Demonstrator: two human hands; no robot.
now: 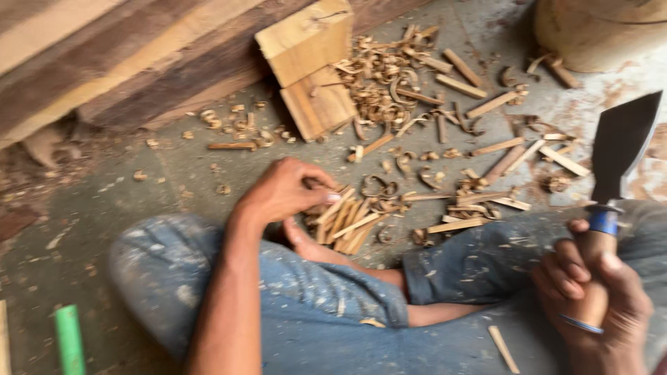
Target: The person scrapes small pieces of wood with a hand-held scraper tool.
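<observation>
My left hand (281,191) closes on a bundle of sticks (344,222) on the floor (160,167), just before my crossed legs. My right hand (590,285) grips a knife (615,156) upright, blade up, over my right knee.

We see a dusty grey concrete floor (174,173) strewn with wood shavings (379,76), stacked timber planks (104,62) across the upper left, and a pale round drum (597,31) at upper right.

- Faded blue denim trousers (326,298), flecked all over with pale specks and wood dust.
- Forearms bare, no sleeves in view.
- A thin pale band sits below the right hand (590,292).
</observation>
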